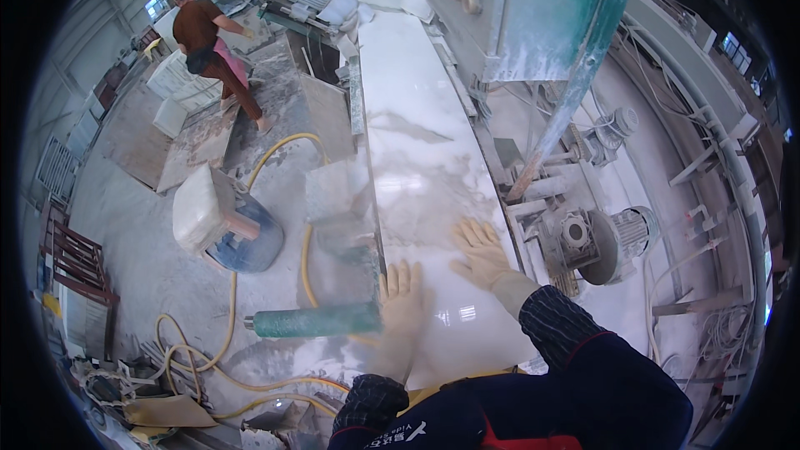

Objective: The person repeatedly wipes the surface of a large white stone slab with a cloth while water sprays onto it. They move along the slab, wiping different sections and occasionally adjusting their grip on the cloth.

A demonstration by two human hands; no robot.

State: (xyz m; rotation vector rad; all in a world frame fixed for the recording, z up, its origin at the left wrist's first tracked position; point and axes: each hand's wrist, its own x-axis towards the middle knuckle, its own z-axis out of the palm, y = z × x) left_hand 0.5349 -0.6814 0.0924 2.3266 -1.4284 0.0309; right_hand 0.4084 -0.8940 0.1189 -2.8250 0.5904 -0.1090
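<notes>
A long, glossy white stone slab (425,175) with grey veining runs away from me on a narrow conveyor bed. My left hand (402,304), in a cream rubber glove, lies flat along the slab's left edge, fingers pointing forward. Further right and slightly farther off, my right hand (482,254) in a matching glove rests flat on the slab with its fingers spread. Neither hand grips anything. Dark striped sleeves cover both forearms. Just left of my left hand, a green roller (315,321) sticks out from the conveyor side.
A large grey-green machine (537,17) stands over the slab's far right side. An electric motor (629,233) sits beside the right edge. Yellow hose (307,267) winds across the left floor near a blue barrel (250,237). Another person (204,42) stands at the far left.
</notes>
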